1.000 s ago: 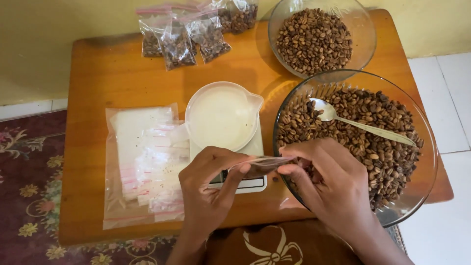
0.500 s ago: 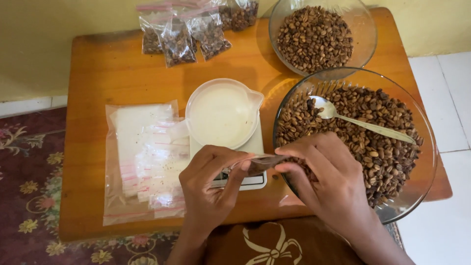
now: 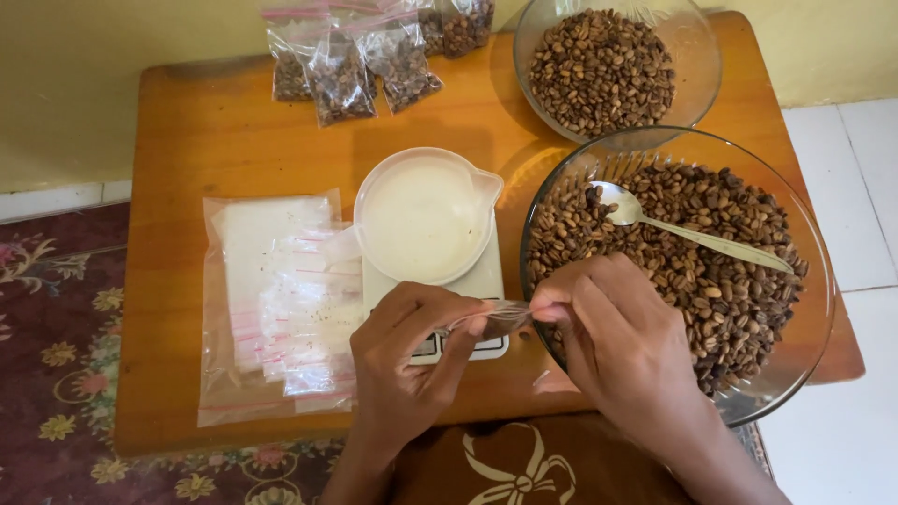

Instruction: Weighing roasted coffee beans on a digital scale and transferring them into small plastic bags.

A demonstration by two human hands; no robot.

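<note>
My left hand [image 3: 407, 360] and my right hand [image 3: 622, 341] both pinch the top edge of a small clear plastic bag [image 3: 496, 316] held between them, just above a white kitchen scale [image 3: 432, 281]. A white plastic cup [image 3: 423, 215] with a spout stands on the scale. To the right, a large glass bowl [image 3: 795, 234] holds roasted coffee beans, with a metal spoon [image 3: 692, 232] resting in them. The bag's lower part is hidden behind my right hand.
A stack of clear zip bags [image 3: 276, 304] lies left on the wooden table [image 3: 187, 140]. Several filled bags of beans [image 3: 360, 56] lie at the back, next to a second glass bowl [image 3: 700, 65] of beans. A patterned rug [image 3: 56, 374] and white floor tiles [image 3: 861, 168] surround the table.
Both hands stay on the small bag and have shifted only slightly along its top edge. Nothing else has moved.
</note>
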